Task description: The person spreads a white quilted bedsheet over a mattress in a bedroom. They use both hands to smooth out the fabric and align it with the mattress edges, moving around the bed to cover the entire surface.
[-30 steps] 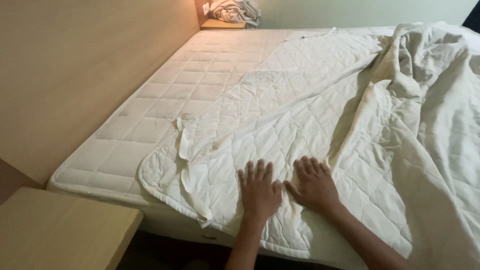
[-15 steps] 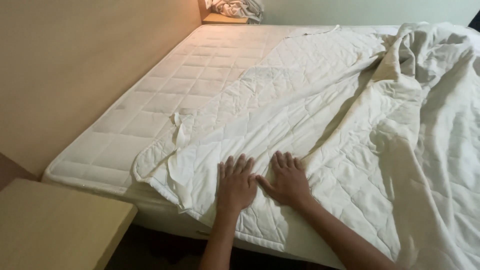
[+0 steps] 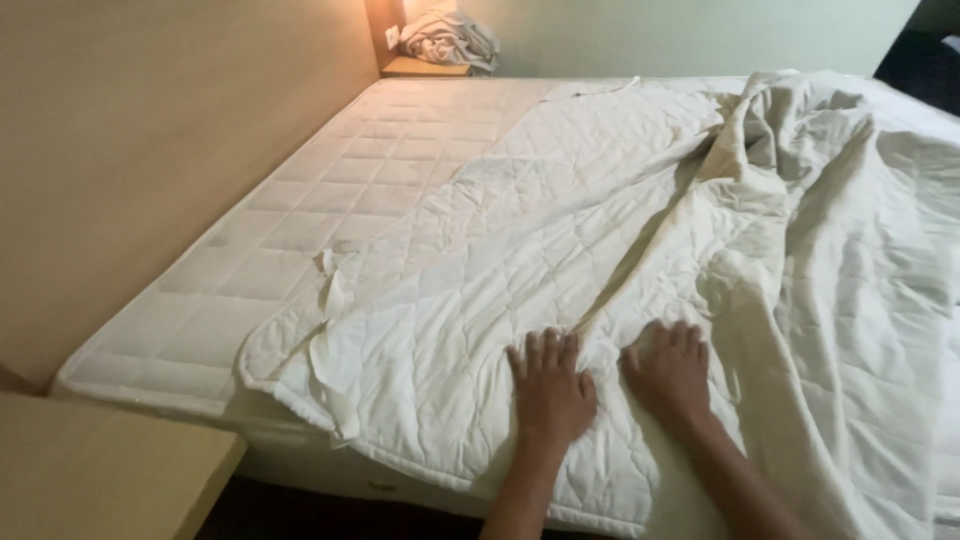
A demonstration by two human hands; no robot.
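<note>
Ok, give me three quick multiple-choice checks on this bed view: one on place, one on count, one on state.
1. Where do the hands rest?
A. on the quilted pad near the bed's foot edge
B. on the wooden side table
C. on the wall

2. How many hands press the pad?
A. none
B. one
C. two

3. How does the pad lie?
A. folded in a neat square
B. partly spread, bunched at right
C. on the floor

Key: A, the left hand and right hand lie flat on the quilted pad; C, both show; B, part of the mattress is bare.
</note>
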